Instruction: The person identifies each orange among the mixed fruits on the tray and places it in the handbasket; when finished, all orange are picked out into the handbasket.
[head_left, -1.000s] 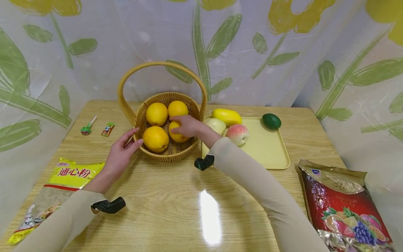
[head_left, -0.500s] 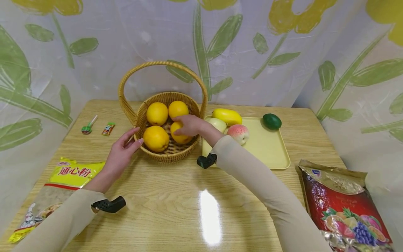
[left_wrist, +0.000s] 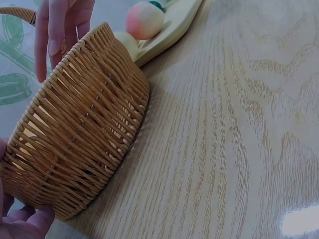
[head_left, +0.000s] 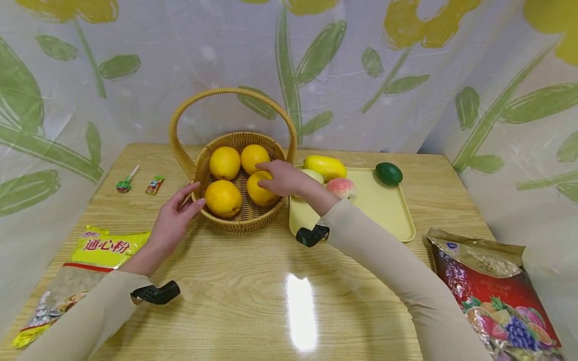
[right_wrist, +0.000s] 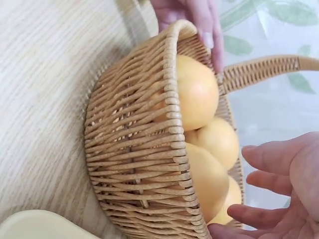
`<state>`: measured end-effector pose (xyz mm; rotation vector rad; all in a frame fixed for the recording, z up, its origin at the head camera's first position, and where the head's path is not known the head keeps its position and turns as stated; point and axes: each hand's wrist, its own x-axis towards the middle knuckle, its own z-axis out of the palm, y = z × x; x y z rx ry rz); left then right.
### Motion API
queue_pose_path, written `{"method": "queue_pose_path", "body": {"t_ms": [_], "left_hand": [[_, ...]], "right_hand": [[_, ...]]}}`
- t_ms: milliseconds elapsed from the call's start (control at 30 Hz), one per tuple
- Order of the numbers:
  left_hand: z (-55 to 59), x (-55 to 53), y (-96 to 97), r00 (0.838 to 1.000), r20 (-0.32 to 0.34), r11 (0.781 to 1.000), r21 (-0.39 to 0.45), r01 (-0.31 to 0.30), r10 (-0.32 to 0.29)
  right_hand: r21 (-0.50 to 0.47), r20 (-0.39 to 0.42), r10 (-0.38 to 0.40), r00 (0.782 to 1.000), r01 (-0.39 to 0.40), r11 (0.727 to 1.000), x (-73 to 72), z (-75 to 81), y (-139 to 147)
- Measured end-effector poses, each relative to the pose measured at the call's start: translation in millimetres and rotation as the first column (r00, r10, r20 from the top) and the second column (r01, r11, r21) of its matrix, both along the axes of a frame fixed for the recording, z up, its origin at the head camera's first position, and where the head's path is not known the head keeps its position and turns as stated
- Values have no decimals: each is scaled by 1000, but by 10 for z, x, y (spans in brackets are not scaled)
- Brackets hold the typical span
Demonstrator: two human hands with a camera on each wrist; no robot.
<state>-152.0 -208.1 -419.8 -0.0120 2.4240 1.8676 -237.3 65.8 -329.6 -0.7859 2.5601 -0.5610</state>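
In the head view a wicker basket (head_left: pixel 242 226) with a tall arched handle stands at the table's back. Several oranges lie inside it, among them a front-left orange (head_left: pixel 223 199) and a right-hand orange (head_left: pixel 262 188). My left hand (head_left: pixel 177 216) holds the basket's left rim; in the left wrist view its fingertips (left_wrist: pixel 40 219) lie against the wicker side. Over the right rim, my right hand (head_left: pixel 286 179) hovers beside the right-hand orange with its fingers spread loosely. The right wrist view shows that hand (right_wrist: pixel 294 189) holding nothing, close to the fruit.
A pale yellow tray (head_left: pixel 379 215) right of the basket carries a peach (head_left: pixel 341 189), a pale green fruit (head_left: pixel 314 175), a yellow fruit (head_left: pixel 326 166) and a dark green fruit (head_left: pixel 389 174). Bags (head_left: pixel 501 296) (head_left: pixel 97 255) lie at both sides. A lollipop (head_left: pixel 124 186) and small candy (head_left: pixel 155 185) lie left.
The right-hand orange has shifted slightly right in the basket. My right hand has let go of it and drawn back to the right. My left hand stays on the rim.
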Motion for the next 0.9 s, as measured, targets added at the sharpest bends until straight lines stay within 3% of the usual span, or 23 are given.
{"method": "queue_pose_path", "body": {"t_ms": [267, 433, 700, 900], "left_hand": [[-1, -4, 11, 1000, -12, 1000, -4, -3, 3], [2, 3, 15, 1000, -13, 1000, -15, -3, 3], [14, 10, 15, 1000, -6, 1000, -14, 1, -1], [19, 13, 8, 1000, -2, 1000, -16, -4, 4]], "right_hand": [[-110, -30, -20, 999, 17, 994, 107, -14, 167], [-226, -38, -45, 998, 35, 974, 232, -9, 331], [-377, 151, -107, 983, 157, 913, 466, -7, 699], [-384, 179, -144, 973, 204, 901, 628, -49, 976]]}}
